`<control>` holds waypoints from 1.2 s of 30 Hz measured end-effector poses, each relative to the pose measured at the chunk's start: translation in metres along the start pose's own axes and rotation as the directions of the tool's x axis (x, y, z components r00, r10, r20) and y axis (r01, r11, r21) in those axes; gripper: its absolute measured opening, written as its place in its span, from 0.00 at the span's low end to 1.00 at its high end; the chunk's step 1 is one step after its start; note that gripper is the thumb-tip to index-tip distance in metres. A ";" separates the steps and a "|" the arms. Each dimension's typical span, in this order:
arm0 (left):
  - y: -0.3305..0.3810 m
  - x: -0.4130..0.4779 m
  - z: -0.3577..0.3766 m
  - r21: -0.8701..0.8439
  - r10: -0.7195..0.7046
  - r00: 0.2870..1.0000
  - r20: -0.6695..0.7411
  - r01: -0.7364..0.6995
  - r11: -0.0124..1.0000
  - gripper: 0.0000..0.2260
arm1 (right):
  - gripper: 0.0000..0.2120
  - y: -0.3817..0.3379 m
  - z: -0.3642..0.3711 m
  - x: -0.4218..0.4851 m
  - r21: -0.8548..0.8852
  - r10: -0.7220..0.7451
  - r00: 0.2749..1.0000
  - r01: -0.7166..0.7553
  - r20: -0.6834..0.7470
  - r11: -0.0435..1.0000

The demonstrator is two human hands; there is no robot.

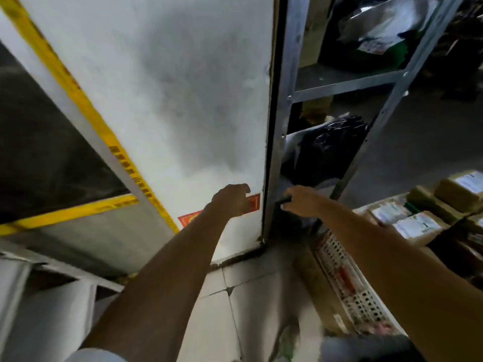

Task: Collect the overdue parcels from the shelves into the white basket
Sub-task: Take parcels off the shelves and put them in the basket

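I'm looking into a parcel storeroom: a metal rack [290, 61] holds bagged parcels [329, 150], labelled cartons [418, 226] are stacked right of the rack, and a white basket [363, 307] sits on tiled floor [251, 309] below it.

Black plastic-wrapped parcel [329, 150] slumped on a tier of the grey metal shelves [342, 83], perforated white basket [350, 291] on the floor below

Both bare arms reach forward, nearly straight. The left hand [232, 200] is curled into a loose fist, knuckles up. The right hand [300, 202], fingers bent, seems to pinch a small dark thing [283, 199]; blur hides more.
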State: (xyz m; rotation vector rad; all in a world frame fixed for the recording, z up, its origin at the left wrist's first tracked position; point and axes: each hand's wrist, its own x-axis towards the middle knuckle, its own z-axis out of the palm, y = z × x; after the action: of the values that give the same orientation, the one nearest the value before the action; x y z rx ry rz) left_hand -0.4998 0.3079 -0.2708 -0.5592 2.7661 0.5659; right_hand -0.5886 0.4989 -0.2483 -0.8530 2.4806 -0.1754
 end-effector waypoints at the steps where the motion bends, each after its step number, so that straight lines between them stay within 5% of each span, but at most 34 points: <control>1: -0.013 -0.013 -0.001 -0.008 -0.032 0.999 -0.003 0.032 0.999 0.21 | 0.20 -0.015 0.006 0.002 -0.023 -0.039 0.999 0.039 -0.006 0.999; 6: -0.096 -0.089 0.002 -0.038 -0.240 0.970 -0.043 0.239 0.970 0.16 | 0.18 -0.101 0.033 0.012 -0.114 -0.220 0.971 0.231 0.098 0.966; 11: -0.171 -0.165 0.005 -0.276 -0.538 0.839 -0.078 0.500 0.821 0.20 | 0.20 -0.190 0.049 0.026 -0.212 -0.436 0.878 0.472 0.196 0.856; 19: -0.217 -0.343 0.044 -0.437 -0.877 0.474 -0.078 0.775 0.457 0.19 | 0.25 -0.329 0.108 -0.005 -0.181 -0.665 0.644 0.756 0.377 0.630; 25: -0.186 -0.481 0.083 -0.515 -0.983 0.178 -0.047 0.839 0.177 0.21 | 0.20 -0.400 0.167 -0.096 -0.147 -0.763 0.418 0.905 0.494 0.400; 30: -0.161 -0.582 0.109 -0.558 -1.000 0.016 -0.013 0.829 0.021 0.18 | 0.25 -0.444 0.206 -0.187 -0.084 -0.782 0.252 0.965 0.570 0.250; 36: -0.150 -0.696 0.161 -0.601 -0.988 -0.151 0.010 0.789 -0.126 0.21 | 0.23 -0.477 0.259 -0.282 -0.046 -0.776 0.137 0.989 0.615 0.139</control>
State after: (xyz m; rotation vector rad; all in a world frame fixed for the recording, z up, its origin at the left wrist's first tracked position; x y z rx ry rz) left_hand 0.2113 0.4686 -0.2361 -2.8438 1.4206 0.5816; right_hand -0.0107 0.3011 -0.2204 -2.3029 1.1218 0.2158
